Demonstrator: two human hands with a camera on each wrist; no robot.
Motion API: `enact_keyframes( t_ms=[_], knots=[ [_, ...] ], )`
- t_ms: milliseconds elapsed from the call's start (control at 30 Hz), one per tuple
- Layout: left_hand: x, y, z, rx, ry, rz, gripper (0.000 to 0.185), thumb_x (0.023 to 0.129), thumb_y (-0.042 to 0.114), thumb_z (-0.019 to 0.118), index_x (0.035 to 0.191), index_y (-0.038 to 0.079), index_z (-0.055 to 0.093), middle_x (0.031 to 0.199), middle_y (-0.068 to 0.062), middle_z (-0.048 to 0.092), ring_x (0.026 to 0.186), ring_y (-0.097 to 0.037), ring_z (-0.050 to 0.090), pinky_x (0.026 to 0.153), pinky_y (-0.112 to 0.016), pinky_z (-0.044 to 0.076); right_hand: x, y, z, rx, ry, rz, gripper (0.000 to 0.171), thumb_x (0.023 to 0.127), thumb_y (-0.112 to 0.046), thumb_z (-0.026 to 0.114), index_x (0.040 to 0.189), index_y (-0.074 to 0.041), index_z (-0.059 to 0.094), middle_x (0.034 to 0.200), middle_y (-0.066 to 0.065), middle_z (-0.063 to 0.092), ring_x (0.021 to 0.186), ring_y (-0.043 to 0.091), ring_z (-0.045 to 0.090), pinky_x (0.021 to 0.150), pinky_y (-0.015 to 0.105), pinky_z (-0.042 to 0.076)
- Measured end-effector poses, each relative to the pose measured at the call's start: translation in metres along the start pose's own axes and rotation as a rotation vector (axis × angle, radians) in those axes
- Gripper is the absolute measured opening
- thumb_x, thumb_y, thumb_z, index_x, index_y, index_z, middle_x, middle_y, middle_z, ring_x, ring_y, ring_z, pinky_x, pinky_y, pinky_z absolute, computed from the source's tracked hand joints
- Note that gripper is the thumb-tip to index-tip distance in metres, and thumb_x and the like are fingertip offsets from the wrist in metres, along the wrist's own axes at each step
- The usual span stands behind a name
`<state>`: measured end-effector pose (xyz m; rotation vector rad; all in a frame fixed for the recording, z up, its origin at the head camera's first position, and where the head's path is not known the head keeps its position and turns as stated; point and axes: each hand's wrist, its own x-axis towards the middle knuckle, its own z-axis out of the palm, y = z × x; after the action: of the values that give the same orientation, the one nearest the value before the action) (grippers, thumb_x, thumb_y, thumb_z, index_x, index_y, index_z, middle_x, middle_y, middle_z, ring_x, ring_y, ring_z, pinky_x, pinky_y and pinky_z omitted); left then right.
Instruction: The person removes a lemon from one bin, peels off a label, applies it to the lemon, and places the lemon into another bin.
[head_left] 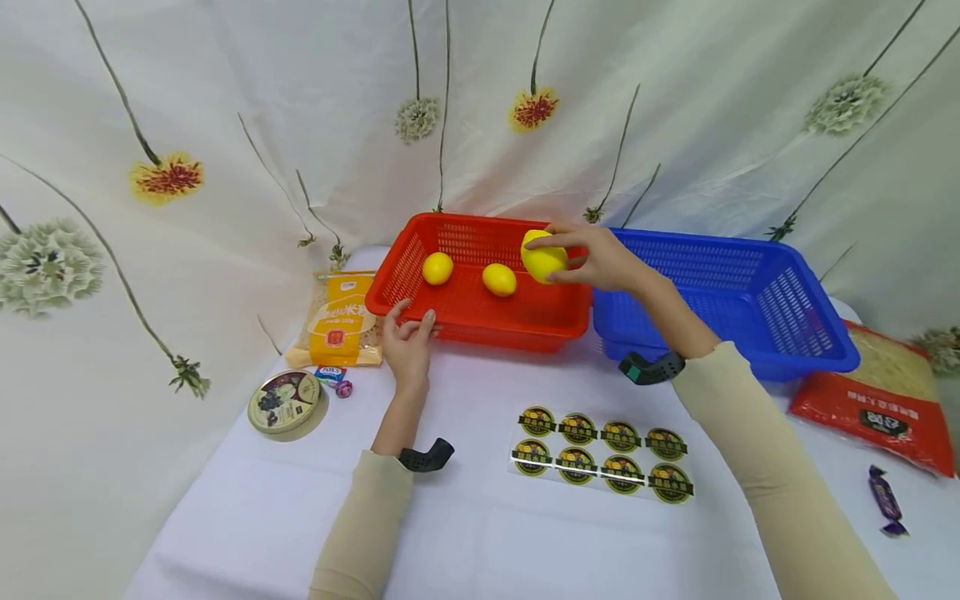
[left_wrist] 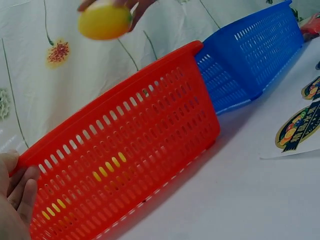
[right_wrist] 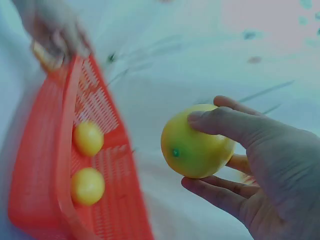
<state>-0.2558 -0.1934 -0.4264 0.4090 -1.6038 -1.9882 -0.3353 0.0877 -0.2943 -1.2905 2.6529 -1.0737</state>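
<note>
Nearest on the white tablecloth [head_left: 480,517]: a sticker sheet [head_left: 602,454] with eight round fruit labels, lying flat, centre-right; a purple wrapped candy [head_left: 886,498] far right near the edge. Left side: round tin [head_left: 284,401] with a fruit print on its lid, two small wrapped candies [head_left: 335,380] just beyond it, then a yellow noodle packet [head_left: 338,321] lying flat next to the red basket's left end. Right side: red noodle packet [head_left: 873,400] beside the blue basket [head_left: 757,321]. Left hand [head_left: 407,343] sits at the near-left corner of the red basket [head_left: 487,321], fingers curled onto the rim, thumb outside; the left wrist view shows fingers against the basket's end wall, so it grips the rim. Red and blue baskets stand side by side, touching at the corner, red on the left. Two lemons [head_left: 468,273] lie on the red basket's floor, apart from each other, left of centre. Right hand [head_left: 600,258] is up over the red basket's far-right corner, at the seam with the blue one, holding a third lemon [head_left: 542,259] clear of both baskets: thumb on top, fingers underneath, wrapped round it, firm pinch. Behind everything hangs a white floral backdrop [head_left: 300,125].
</note>
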Motion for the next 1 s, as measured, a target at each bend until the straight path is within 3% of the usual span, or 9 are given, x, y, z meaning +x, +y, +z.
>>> enact_keyframes(
  t_ms=[200,433,567,700,1000],
  knots=[
    [0.005,0.006,-0.001,0.001,0.011,0.029,0.047,0.081,0.02,0.071,0.124,0.016,0.053,0.074,-0.006,0.059,0.069,-0.017,0.065,0.073,-0.025,0.053,-0.069,-0.024,0.002,0.084,0.094,-0.11,0.043,0.079,-0.005,0.072,0.12,-0.008,0.062,0.136,0.016,0.042,0.119,0.034,0.045,0.08,0.041,0.052],
    [0.007,0.008,-0.003,0.022,0.034,0.029,0.048,0.081,0.02,0.071,0.124,0.016,0.053,0.073,-0.005,0.059,0.068,-0.015,0.065,0.071,-0.024,0.053,-0.133,0.003,0.056,0.167,0.152,0.02,0.045,0.078,-0.008,0.074,0.121,-0.007,0.06,0.132,0.02,0.046,0.12,0.039,0.043,0.074,0.039,0.054],
    [0.007,0.007,-0.004,0.017,0.031,0.034,0.05,0.081,0.02,0.071,0.126,0.014,0.052,0.073,-0.006,0.059,0.068,-0.016,0.065,0.071,-0.023,0.053,-0.148,0.026,0.077,0.192,0.134,0.102,0.046,0.079,-0.01,0.074,0.122,-0.006,0.06,0.132,0.021,0.046,0.122,0.04,0.042,0.075,0.038,0.054],
    [0.005,0.004,-0.004,-0.003,0.022,0.018,0.05,0.08,0.02,0.071,0.126,0.015,0.053,0.073,-0.007,0.058,0.067,-0.016,0.065,0.072,-0.023,0.053,-0.154,0.043,0.084,0.187,0.084,0.148,0.047,0.079,-0.011,0.074,0.123,-0.009,0.06,0.131,0.021,0.046,0.12,0.039,0.043,0.077,0.035,0.053],
    [0.001,-0.002,0.003,-0.008,-0.003,-0.01,0.05,0.081,0.018,0.07,0.127,0.015,0.051,0.073,-0.005,0.059,0.068,-0.017,0.065,0.072,-0.023,0.053,-0.165,0.061,0.084,0.119,-0.025,0.119,0.052,0.08,-0.015,0.072,0.129,-0.011,0.055,0.13,0.016,0.05,0.114,0.031,0.05,0.08,0.034,0.051]
  ],
)
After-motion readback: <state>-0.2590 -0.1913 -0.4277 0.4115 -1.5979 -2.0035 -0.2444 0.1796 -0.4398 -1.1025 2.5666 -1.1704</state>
